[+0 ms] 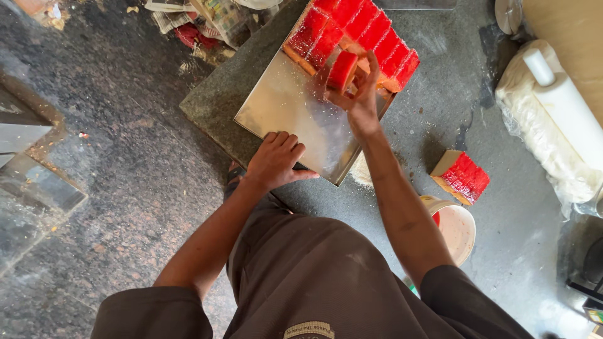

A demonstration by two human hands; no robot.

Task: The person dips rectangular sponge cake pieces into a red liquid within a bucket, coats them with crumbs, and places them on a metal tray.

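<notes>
Red slice: a red-topped cake piece (342, 70) with a pale base, pinched between thumb and fingers of the right hand (361, 103), lifted just above the tray near the packed rows
Right fingers: curled around the slice from the side, fingertips up, thumb pressed on its near face
Left fingers: the left hand (276, 160) lies flat with fingers together, pressing on the near edge of the tray, holding nothing
Tray: a shiny metal tray (289, 107), tilted across a dark stone slab (217, 100); its near half is bare and greasy
Rows: more red slices (361, 31) stand side by side at the far end of the tray, touching one another
Loose block: another red block (461, 177) lies apart on the grey floor to the right
Nearby: a white bucket (455, 229) by the right forearm, a white roll of film (565, 107) on a plastic bag further right
Step in hand: judged as handling one slice at the row's edge while the tray is steadied
Next move calls for: a gentle grip, as the soft slice could crumble, and a steady left hand
</notes>
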